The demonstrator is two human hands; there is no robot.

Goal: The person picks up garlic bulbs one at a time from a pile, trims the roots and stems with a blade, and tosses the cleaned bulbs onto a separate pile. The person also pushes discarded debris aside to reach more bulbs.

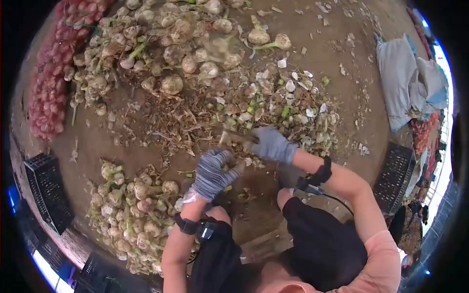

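My left hand (213,175), in a grey striped glove, is at the centre with its fingers curled; what it holds, if anything, is blurred. Just right of it, my right hand (273,144), also gloved, is closed around the handle of a dark tool (237,134) that points left. A pale garlic stem (225,136) stands at the tool's tip, above my left hand. Beyond both hands lies a heap of dry leaves and cut stems (188,122). A pile of garlic bulbs (141,210) is left of my left hand.
More garlic (171,39) is heaped at the top left beside red mesh sacks (51,73). Black crates stand at the left (48,190) and right (394,178). A white sack (403,80) lies at the upper right. My knees are close below my hands.
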